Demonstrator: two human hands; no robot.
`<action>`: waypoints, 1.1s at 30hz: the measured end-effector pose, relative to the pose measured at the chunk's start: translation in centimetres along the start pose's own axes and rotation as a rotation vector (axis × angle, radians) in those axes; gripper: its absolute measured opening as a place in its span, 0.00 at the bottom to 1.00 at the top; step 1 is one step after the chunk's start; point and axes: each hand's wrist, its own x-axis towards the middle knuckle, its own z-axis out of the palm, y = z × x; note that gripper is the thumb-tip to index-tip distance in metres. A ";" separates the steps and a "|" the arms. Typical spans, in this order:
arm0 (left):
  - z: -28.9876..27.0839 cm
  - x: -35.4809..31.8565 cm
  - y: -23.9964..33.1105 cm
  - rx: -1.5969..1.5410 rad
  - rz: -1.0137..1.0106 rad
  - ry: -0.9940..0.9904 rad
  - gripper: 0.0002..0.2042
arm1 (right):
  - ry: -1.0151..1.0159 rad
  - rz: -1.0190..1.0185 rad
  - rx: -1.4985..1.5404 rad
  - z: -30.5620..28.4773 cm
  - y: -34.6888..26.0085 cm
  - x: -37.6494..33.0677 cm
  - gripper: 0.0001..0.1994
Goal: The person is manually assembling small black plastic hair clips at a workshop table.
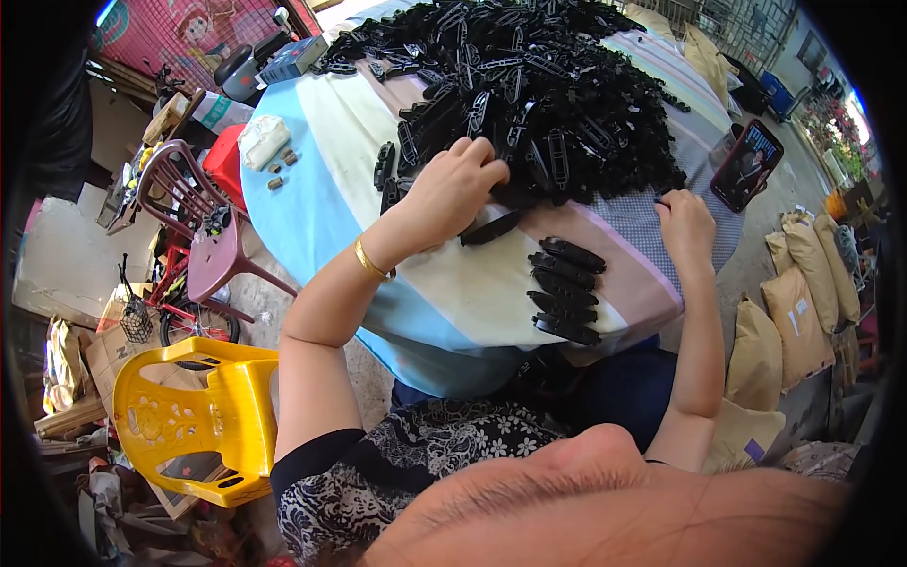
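Note:
A large heap of black plastic parts (557, 104), many long and slotted like clips, covers the far side of the cloth-covered table. My left hand (458, 184) is at the heap's near edge with its fingers curled down; whatever they grip is hidden beneath. Just below that hand lies one dark elongated part (491, 228). At the heap's right edge, my right hand (687, 229) has its fingers bent together, with a tiny dark bit showing at the tips. Between my forearms, several black oblong pieces (565, 295) lie stacked in a neat row near the table edge.
A phone (748, 165) leans against a clear cup (724, 149) at the right. A white plastic-wrapped packet (263, 142) and small brown bits (275, 183) sit at the left. Around the table stand a yellow chair (222, 402), a maroon chair (222, 265) and full sacks (798, 326).

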 end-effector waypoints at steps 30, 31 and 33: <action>3.9 -0.1 4.2 -1.784 -0.607 -0.138 0.19 | 0.411 -0.468 0.764 -4.0 -10.3 -2.8 0.08; 4.0 -0.1 4.4 -1.783 -0.607 -0.137 0.19 | 0.413 -0.509 0.706 -4.0 -10.3 -2.9 0.08; 4.0 -0.1 4.7 -1.756 -0.571 -0.068 0.19 | 0.411 -0.538 0.642 -4.0 -10.5 -3.3 0.08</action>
